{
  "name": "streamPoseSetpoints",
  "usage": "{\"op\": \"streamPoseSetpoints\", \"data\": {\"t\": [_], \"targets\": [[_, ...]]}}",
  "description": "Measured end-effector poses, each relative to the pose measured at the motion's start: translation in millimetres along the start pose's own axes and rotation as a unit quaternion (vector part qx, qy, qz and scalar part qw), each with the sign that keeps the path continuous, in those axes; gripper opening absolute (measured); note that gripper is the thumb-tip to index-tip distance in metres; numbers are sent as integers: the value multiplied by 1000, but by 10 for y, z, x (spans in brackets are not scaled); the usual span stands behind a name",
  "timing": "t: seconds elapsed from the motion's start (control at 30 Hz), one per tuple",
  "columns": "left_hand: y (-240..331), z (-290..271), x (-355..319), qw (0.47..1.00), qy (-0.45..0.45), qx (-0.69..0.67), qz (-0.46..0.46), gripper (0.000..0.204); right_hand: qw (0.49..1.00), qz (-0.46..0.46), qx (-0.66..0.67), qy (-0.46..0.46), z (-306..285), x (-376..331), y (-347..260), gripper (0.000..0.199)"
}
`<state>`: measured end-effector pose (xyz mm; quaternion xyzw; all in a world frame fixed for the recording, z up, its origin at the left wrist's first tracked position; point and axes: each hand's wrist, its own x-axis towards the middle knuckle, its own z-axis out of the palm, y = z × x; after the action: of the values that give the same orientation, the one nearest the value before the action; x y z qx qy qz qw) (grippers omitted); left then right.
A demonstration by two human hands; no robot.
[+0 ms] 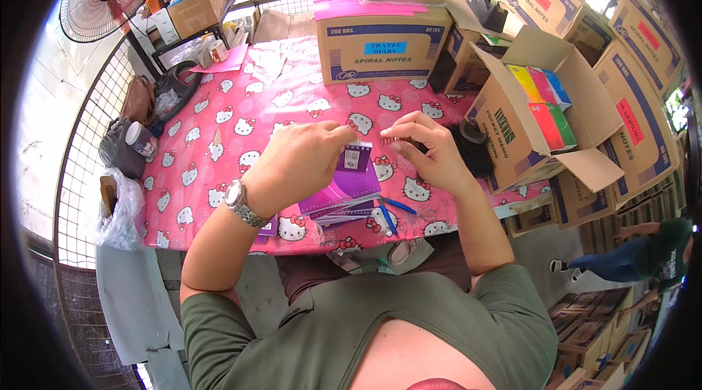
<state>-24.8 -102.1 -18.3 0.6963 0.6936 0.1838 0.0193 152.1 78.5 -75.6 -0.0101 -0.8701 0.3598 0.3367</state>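
My left hand [307,156], with a metal-band watch on its wrist, is closed at the top edge of a small purple notebook [357,147] with a white label. My right hand [431,152] is a short way to the right, its thumb and fingertips pinching a reddish-brown spiral binding coil [391,141]. The coil points toward the notebook; whether they touch I cannot tell. Below both hands lies a stack of purple spiral notebooks [355,189]. Blue-handled pliers [395,211] rest at its right side, handles spread.
A pink patterned cloth [245,127] covers the table. A closed carton [384,50] stands at the back; an open carton [504,127] of colourful memo pads stands right, beside a dark bristly bundle [472,152]. Bags and a jar [142,139] line the left edge. Another person [629,255] is at far right.
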Motion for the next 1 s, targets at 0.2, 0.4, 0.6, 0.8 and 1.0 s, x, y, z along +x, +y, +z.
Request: {"op": "streamPoseSetpoints", "data": {"t": [0.2,0.4,0.6,0.8,1.0], "targets": [[63,459,-58,993,113,9,-18,21,1000,1,8,-14,47,39,-136,23],[69,395,19,989,142,31,3,18,1000,3,-28,-8,-16,83,-169,22],[106,504,25,990,140,32,-5,20,998,35,17,-44,-33,12,-144,22],[151,538,29,983,177,38,10,23,999,12,3,-46,-5,-56,-212,35],[235,538,60,986,162,37,18,23,984,166,6,-65,-94,-97,-424,46]]}}
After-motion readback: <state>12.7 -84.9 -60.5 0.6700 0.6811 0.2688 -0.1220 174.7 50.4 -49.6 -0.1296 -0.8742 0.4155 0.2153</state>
